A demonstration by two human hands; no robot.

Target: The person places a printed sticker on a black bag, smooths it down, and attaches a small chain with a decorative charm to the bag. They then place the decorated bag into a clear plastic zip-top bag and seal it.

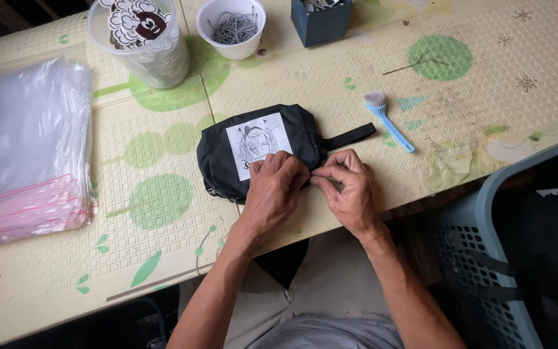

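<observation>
Left hand (274,189) and right hand (347,187) both pinching near edge of black pouch (253,145), fingertips pressed together; blue brush (389,121) right of pouch, plastic bags (27,148) far left.

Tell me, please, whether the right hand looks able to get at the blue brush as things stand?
Probably yes: the blue brush lies on bare mat just beyond the right hand, nothing between them, though that hand is pinching at the black pouch.

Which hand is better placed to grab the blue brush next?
Right. The right hand is nearer the blue brush, which lies right of the black pouch. The left hand lies over the pouch, farther from it.
</observation>
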